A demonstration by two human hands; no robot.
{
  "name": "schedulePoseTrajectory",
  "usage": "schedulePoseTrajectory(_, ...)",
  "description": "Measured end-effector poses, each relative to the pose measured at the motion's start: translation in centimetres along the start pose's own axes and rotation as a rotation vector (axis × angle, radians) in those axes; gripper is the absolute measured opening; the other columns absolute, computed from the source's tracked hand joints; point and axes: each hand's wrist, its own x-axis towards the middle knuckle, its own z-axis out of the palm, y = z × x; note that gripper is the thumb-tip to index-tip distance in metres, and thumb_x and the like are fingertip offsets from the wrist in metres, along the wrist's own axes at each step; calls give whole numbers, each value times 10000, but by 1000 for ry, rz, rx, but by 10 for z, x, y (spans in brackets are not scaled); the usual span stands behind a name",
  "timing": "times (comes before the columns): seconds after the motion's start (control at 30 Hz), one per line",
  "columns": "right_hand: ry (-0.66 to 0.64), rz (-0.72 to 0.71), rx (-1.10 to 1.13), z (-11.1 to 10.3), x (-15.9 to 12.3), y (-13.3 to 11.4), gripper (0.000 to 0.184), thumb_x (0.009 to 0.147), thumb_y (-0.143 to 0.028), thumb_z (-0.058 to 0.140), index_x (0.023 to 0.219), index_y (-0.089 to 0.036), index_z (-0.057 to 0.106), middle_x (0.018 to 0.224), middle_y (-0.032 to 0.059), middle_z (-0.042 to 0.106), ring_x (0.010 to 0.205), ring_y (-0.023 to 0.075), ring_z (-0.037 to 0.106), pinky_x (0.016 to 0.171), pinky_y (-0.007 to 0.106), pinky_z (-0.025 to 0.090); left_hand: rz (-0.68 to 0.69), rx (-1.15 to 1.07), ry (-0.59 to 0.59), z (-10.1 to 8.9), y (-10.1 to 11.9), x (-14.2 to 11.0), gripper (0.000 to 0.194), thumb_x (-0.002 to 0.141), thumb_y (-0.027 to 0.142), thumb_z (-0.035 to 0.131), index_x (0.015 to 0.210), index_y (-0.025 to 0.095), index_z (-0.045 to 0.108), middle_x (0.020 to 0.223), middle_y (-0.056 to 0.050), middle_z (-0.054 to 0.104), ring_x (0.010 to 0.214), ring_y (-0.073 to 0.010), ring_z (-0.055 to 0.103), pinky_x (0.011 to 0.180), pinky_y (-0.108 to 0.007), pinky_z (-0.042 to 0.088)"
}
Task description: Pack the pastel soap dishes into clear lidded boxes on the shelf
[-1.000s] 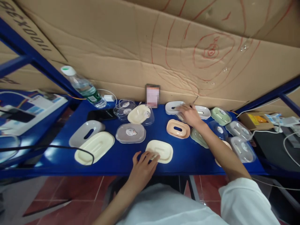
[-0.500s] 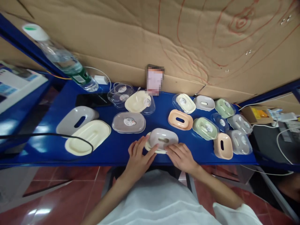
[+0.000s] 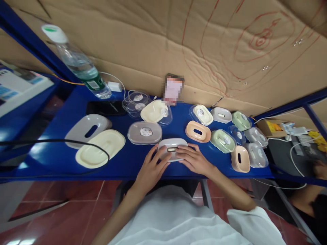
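Observation:
A grey oval soap dish (image 3: 166, 157) with a slot in its middle lies before me near the table's front edge. My left hand (image 3: 153, 166) grips its left side, fingertips along the rim and thumb at the near edge. On the right side, my right hand (image 3: 192, 159) has its fingers laid over the rim and close to the slot. What is under the dish is mostly hidden. Just behind and to the left sits a grey soap box (image 3: 144, 132) with a clear lid and a round sticker.
Left stand a grey slotted dish (image 3: 79, 131), a cream tray (image 3: 99, 149) and a black cable (image 3: 51, 141). Behind are a cream dish (image 3: 152, 112), clear lids (image 3: 135, 101), a water bottle (image 3: 84, 64) and a phone (image 3: 173, 89). Several dishes, including a peach one (image 3: 198, 131), fill the right.
The grey dish has settled down over the cream piece, whose rim no longer shows. My right hand's fingers have moved further over the dish toward the slot. The view has shifted slightly.

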Motion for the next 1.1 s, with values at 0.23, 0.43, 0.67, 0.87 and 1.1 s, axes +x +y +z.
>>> schedulePoseTrajectory(0.23, -46, 24, -103, 22, -7, -1, 275, 1079, -244, 611, 1332, -227, 718, 1455, 125, 713, 1479, 250, 584, 1242, 501, 433, -40, -87, -15, 2, -4, -4, 383, 1009, 154, 649, 1371, 259, 713, 1501, -99, 657, 1588, -349, 402, 1243, -583, 482)
schedulePoseTrajectory(0.43, -55, 6, -113, -2, 2, 0, 309, 1092, -369, 605, 1342, -229, 720, 1507, 107, 679, 1476, 264, 580, 1252, 491, 426, -39, -63, -35, 3, -2, -3, 349, 1013, 173, 649, 1339, 264, 734, 1507, -87, 658, 1572, -349, 424, 1229, -566, 484)
schedulePoseTrajectory(0.67, 120, 417, -73, 3, 141, 28, 599, 1100, -538, 509, 1586, -189, 498, 1681, 175, 459, 1571, 334, 417, 1250, 554, 406, -35, -26, -32, 2, 1, 0, 331, 1031, 198, 628, 1342, 252, 725, 1513, -80, 649, 1550, -364, 437, 1213, -556, 486)
schedulePoseTrajectory(0.87, 22, 662, 60, 36, 189, 43, 790, 1008, -682, 597, 1616, -214, 411, 1731, 207, 343, 1555, 429, 413, 1171, 655, 470, -58, -68, -10, 0, 0, -1, 338, 1019, 168, 623, 1328, 251, 734, 1493, -83, 655, 1551, -342, 442, 1229, -544, 489)
schedulePoseTrajectory(1.1, -11, 778, 40, 18, 185, 54, 734, 927, -681, 714, 1461, -215, 526, 1542, 193, 537, 1320, 428, 623, 1030, 645, 570, -65, -98, 7, 1, 0, 0, 359, 996, 156, 652, 1330, 265, 724, 1491, -84, 656, 1546, -353, 449, 1225, -578, 493)
